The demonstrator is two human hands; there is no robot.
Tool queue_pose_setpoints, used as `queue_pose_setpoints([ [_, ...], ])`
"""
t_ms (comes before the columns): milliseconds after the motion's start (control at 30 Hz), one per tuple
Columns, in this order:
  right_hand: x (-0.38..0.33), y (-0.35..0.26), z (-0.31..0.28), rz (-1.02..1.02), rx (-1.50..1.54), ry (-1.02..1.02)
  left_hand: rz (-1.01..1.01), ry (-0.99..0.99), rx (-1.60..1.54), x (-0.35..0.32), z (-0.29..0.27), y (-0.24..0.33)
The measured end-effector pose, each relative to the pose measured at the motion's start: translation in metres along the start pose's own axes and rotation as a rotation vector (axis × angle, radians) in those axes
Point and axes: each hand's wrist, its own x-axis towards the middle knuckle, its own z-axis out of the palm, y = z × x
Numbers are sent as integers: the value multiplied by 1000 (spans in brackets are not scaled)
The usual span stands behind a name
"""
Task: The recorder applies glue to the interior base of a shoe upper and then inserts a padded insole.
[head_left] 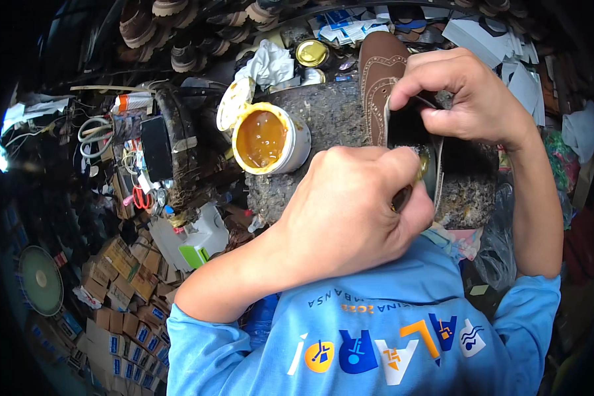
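A brown leather shoe (380,69) with punched, stitched decoration lies with its toe pointing away from me. My right hand (465,96) pinches the edge of its opening between thumb and fingers, holding it apart. My left hand (360,208) is closed round a small tool with a brassy collar (423,165) and a dark handle end, held at the shoe's opening. The tool's tip is hidden inside the shoe. To the left, a white tub (297,148) of amber glue-like paste stands tilted, its smeared lid (236,104) hanging open.
The tub and shoe rest on a rough, crusted dark work block (336,105). Beyond it are a round golden tin (312,53) and crumpled white paper (267,63). At left lie a black phone (156,148), red-handled scissors (140,198) and stacked cardboard boxes (122,264). A clear plastic bag (498,241) hangs at right.
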Motion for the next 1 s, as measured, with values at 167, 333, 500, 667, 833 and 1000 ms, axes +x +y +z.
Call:
queue_pose_setpoints([
  [167,2,4,2,-61,-76,45,133,117,140,17,-4,-10],
  [333,-1,5,0,-16,-72,18,40,-59,55,30,-24,-12],
  [500,-2,-2,-4,74,-54,-28,103,-33,14,30,-13,-20],
  [667,-2,-5,-2,79,-52,-21,78,40,30,31,-17,-21],
  [833,-2,0,-1,50,-39,-15,109,-100,-53,22,-15,-17],
  [1000,-4,3,-3,36,-117,-3,49,-97,-54,19,-12,-15],
])
